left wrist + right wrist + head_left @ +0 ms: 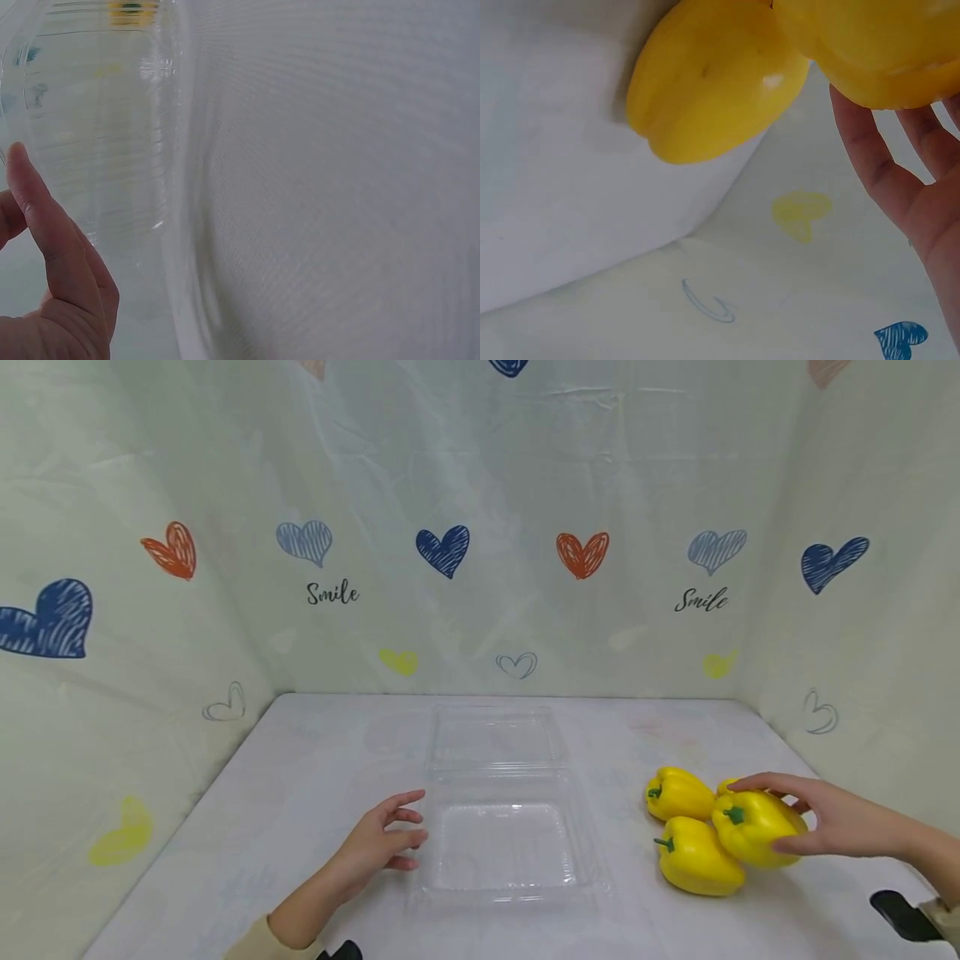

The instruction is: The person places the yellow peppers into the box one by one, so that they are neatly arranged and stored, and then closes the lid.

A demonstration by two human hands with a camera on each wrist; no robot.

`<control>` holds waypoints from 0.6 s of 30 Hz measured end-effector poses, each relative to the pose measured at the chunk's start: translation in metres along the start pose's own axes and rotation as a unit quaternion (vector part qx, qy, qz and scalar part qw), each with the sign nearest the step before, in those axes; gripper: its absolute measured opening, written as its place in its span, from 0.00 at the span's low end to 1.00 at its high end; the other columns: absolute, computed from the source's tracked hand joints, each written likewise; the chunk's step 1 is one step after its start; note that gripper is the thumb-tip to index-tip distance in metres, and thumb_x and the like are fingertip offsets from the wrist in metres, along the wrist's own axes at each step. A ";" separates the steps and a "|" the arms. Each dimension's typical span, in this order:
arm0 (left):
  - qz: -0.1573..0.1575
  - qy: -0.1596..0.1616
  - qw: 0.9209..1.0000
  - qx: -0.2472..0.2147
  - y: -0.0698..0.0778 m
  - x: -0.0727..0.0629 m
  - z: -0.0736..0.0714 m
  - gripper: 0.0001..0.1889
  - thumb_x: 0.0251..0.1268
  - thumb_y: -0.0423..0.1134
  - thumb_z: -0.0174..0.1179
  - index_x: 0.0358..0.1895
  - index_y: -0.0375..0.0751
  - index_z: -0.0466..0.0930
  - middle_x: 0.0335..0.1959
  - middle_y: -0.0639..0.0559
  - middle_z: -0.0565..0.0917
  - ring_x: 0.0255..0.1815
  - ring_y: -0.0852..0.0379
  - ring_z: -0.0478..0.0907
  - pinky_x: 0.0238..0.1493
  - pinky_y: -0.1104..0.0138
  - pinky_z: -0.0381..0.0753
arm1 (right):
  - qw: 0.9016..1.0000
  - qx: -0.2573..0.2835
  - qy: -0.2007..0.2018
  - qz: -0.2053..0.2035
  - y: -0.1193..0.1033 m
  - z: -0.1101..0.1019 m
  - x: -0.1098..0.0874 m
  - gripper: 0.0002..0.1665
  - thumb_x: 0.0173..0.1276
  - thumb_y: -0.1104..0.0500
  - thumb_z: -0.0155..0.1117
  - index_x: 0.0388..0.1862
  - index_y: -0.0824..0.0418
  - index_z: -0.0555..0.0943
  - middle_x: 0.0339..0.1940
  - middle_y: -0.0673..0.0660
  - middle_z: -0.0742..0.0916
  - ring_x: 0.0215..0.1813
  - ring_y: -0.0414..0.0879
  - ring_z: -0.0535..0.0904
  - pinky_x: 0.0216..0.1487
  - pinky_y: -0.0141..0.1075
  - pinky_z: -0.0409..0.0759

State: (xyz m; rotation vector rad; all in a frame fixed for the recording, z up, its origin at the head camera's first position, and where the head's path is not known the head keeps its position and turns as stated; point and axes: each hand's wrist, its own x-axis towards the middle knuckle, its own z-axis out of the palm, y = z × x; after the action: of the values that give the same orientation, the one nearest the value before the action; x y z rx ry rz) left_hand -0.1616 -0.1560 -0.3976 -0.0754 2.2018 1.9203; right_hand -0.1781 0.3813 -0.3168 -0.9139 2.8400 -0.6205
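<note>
My right hand [832,818] grips a yellow bell pepper [756,828], with the thumb on its near side and the fingers over its far side. In the right wrist view that pepper [892,52] fills the top right corner against the fingertips. Close by lie a front yellow pepper [699,858], a back one [677,793], and another mostly hidden behind the gripped one. A clear plastic clamshell box [498,893] lies opened out mid-table, its lid [495,739] folded away to the back. Beside the box's left edge, my left hand [378,839] has loosely spread fingers and holds nothing.
A white-covered table [315,760] runs back to a pale curtain [517,468] printed with hearts and the word Smile. The same curtain stands along the left and right sides.
</note>
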 end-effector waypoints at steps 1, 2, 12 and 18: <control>0.000 0.001 1.000 0.000 0.000 0.000 0.000 0.31 0.58 0.29 0.62 0.66 0.36 0.63 0.47 0.39 0.71 0.34 0.52 0.76 0.29 0.61 0.83 | 1.000 0.000 0.000 -0.002 -0.002 -0.001 0.002 0.33 0.54 0.57 0.71 0.59 0.55 0.71 0.55 0.36 0.74 0.45 0.33 0.72 0.35 0.29 0.76; 0.000 0.001 1.000 -0.001 0.000 0.000 0.000 0.31 0.58 0.29 0.62 0.65 0.36 0.64 0.47 0.39 0.71 0.34 0.52 0.76 0.29 0.60 0.83 | 1.000 0.000 0.001 -0.005 -0.003 -0.001 0.004 0.33 0.55 0.57 0.71 0.59 0.55 0.71 0.54 0.38 0.75 0.45 0.33 0.72 0.35 0.29 0.76; 0.008 -0.006 1.000 -0.001 -0.001 0.002 -0.001 0.31 0.58 0.29 0.62 0.66 0.35 0.63 0.47 0.40 0.70 0.34 0.52 0.76 0.29 0.60 0.83 | 0.999 -0.016 0.024 -0.038 -0.022 -0.001 0.025 0.33 0.56 0.55 0.70 0.61 0.50 0.71 0.56 0.44 0.77 0.48 0.34 0.73 0.39 0.32 0.78; 0.012 -0.011 1.000 -0.007 -0.001 0.001 -0.002 0.31 0.58 0.29 0.62 0.66 0.34 0.62 0.47 0.40 0.70 0.34 0.53 0.75 0.29 0.60 0.83 | 0.999 -0.017 0.017 -0.049 -0.031 -0.002 0.036 0.33 0.56 0.54 0.70 0.61 0.50 0.71 0.56 0.49 0.77 0.49 0.36 0.73 0.41 0.33 0.78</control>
State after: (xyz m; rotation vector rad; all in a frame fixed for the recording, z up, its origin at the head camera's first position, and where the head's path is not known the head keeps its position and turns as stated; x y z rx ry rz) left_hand -0.1627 -0.1575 -0.3983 -0.0302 2.1858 1.9400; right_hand -0.1913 0.3387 -0.3015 -1.0625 2.8598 -0.6044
